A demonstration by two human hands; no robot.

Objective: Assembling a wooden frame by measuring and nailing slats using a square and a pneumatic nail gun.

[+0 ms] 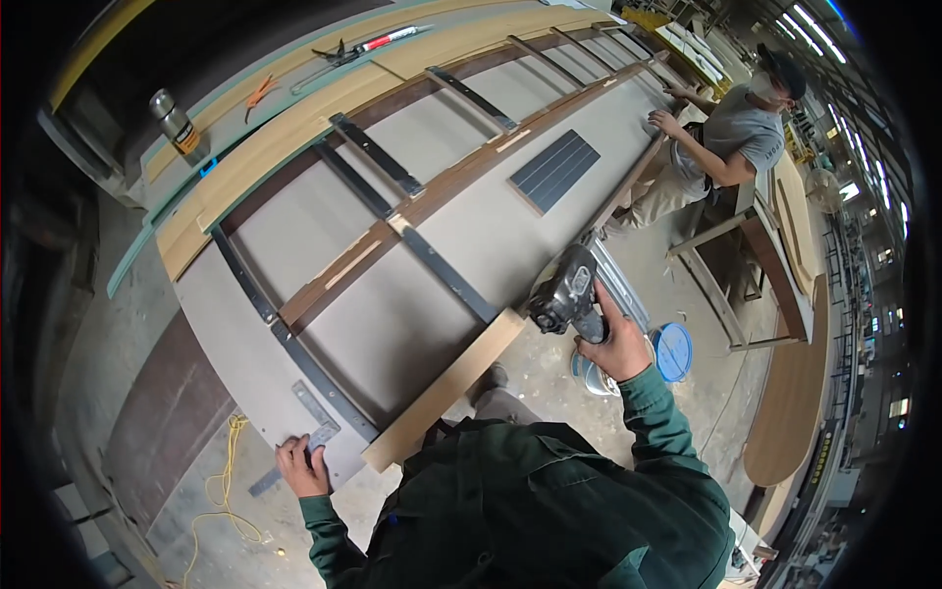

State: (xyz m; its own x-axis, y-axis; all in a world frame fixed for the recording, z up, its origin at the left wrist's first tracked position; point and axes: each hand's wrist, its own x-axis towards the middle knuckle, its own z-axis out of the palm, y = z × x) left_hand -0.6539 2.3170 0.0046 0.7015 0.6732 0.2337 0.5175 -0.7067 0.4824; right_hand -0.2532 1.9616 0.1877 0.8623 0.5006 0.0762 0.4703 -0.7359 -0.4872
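My right hand (624,344) is closed round the handle of a black nail gun (564,290), raised just right of the panel's near edge. At the lower left corner of the large pale panel (221,324), my left hand (302,466) curls its fingers over a metal square (316,407), which lies flat there. A light wooden strip (446,391) runs along the near end of the panel's frame, between my hands. Dark crosspieces (319,378) and a brown lengthwise rail (339,265) divide the frame into bays. A dark grooved plate (554,172) rests on the panel's right part.
A co-worker (731,137) in a grey shirt leans on the panel's far right edge. Along the left lie a steel flask (177,126), orange-handled pliers (261,95) and a red-and-white marker (388,39). On the floor are a yellow cord (231,491) and a blue-lidded bucket (673,351).
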